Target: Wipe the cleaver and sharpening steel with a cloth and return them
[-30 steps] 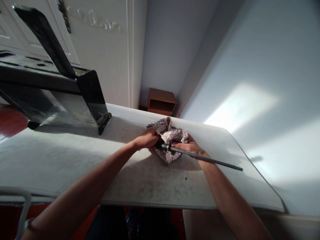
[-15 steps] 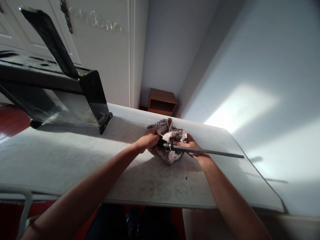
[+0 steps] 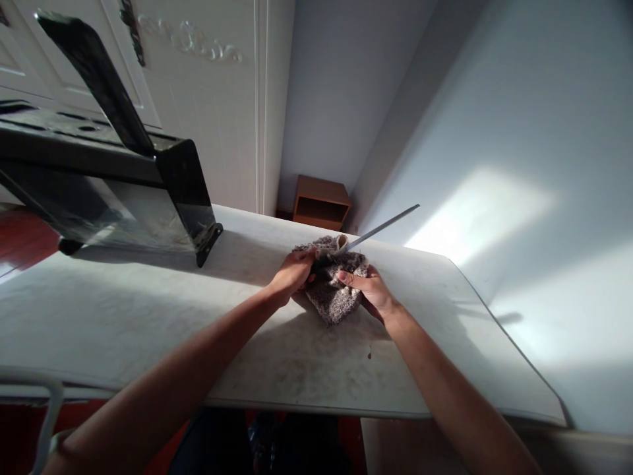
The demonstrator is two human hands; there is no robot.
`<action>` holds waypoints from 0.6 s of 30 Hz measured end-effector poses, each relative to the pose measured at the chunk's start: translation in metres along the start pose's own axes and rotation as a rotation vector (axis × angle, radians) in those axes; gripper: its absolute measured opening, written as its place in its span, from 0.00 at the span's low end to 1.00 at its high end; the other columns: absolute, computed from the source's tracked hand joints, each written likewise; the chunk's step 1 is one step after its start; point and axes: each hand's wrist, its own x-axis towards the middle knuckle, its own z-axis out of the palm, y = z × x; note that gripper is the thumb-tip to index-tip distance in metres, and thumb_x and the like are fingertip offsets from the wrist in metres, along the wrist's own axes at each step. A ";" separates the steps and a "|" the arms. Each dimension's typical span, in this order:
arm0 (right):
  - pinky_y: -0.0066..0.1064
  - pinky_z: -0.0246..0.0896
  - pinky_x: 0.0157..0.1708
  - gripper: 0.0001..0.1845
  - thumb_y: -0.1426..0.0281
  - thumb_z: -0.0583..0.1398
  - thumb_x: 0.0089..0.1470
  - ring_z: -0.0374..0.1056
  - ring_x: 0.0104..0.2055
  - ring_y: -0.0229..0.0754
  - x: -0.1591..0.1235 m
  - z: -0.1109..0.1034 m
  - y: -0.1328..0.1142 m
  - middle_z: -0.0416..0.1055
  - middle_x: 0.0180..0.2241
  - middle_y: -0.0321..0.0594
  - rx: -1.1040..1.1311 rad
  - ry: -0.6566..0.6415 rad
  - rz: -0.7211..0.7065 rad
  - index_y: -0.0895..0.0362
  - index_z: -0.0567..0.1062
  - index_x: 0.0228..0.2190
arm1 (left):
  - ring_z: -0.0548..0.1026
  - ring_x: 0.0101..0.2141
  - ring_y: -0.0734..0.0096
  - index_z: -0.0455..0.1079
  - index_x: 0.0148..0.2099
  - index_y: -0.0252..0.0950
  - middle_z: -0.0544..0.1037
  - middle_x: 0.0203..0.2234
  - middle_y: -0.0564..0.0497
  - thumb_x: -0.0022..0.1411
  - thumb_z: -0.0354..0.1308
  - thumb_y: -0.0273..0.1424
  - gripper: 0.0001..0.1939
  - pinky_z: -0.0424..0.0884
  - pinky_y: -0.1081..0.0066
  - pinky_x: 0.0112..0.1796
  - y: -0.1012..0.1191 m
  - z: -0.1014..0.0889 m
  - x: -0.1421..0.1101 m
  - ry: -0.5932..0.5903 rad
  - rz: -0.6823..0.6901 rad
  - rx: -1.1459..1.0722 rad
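A grey speckled cloth (image 3: pixel 332 295) lies bunched on the white table (image 3: pixel 148 316). My left hand (image 3: pixel 294 272) is closed round the dark handle of a long thin metal rod (image 3: pixel 380 228), which slants up and to the right over the cloth. My right hand (image 3: pixel 368 290) rests on the cloth's right side, fingers curled over its edge and gripping it. The handle is mostly hidden between my left hand and the cloth.
A black metal device with a raised lever arm (image 3: pixel 113 165) stands at the table's back left. A small brown wooden cabinet (image 3: pixel 320 201) sits on the floor beyond the table, against the wall. A white panelled door (image 3: pixel 208 99) is behind.
The rod swung from lying low and pointing right across my right wrist to pointing up and to the right. My right hand shifted onto the cloth's right edge.
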 end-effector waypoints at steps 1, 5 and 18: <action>0.41 0.69 0.44 0.20 0.66 0.73 0.38 0.74 0.36 0.47 0.000 0.001 0.000 0.78 0.35 0.41 0.009 0.021 0.008 0.57 0.79 0.36 | 0.53 0.13 0.80 0.67 0.35 0.35 0.60 0.13 0.58 0.65 0.50 0.44 0.17 0.47 0.76 0.16 -0.001 0.001 0.000 0.010 0.009 -0.005; 0.42 0.68 0.45 0.20 0.66 0.74 0.36 0.74 0.36 0.48 0.001 0.002 -0.001 0.78 0.34 0.42 0.055 0.072 0.035 0.58 0.80 0.35 | 0.57 0.17 0.77 0.68 0.35 0.35 0.61 0.15 0.57 0.65 0.50 0.45 0.18 0.53 0.76 0.20 -0.002 0.003 -0.001 0.046 0.070 -0.032; 0.43 0.68 0.45 0.20 0.66 0.73 0.36 0.74 0.40 0.52 0.005 0.008 0.000 0.78 0.35 0.41 0.209 0.180 0.015 0.58 0.79 0.35 | 0.68 0.35 0.69 0.60 0.45 0.38 0.70 0.34 0.52 0.65 0.49 0.36 0.09 0.64 0.70 0.38 -0.018 0.004 0.003 0.053 0.426 0.309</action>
